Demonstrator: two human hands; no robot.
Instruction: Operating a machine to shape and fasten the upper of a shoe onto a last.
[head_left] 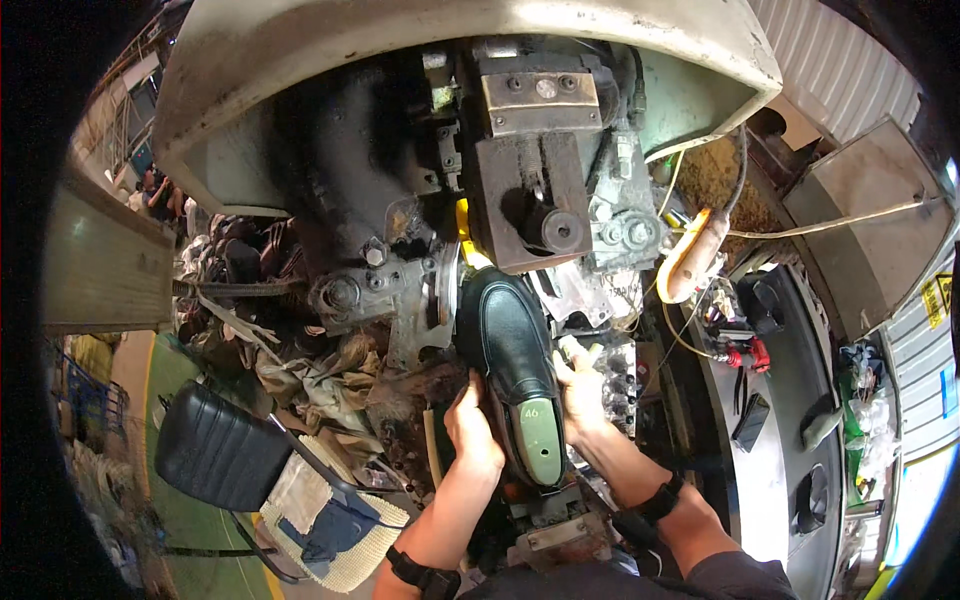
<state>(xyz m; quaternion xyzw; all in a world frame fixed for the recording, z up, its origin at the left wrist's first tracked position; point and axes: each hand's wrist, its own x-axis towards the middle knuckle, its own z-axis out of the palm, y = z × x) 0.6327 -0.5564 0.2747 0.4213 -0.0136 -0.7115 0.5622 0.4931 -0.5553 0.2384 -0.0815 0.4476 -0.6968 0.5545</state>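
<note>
Both hands, left (473, 428) and right (583, 392), clasp fingers around the black shoe (512, 352) between them, under the machine (530, 200).

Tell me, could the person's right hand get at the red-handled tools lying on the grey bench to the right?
Probably yes, once it lets go. The right hand now grips the black leather shoe on its green last. The red-handled tools lie open on the grey bench with nothing seen blocking the way between.
</note>
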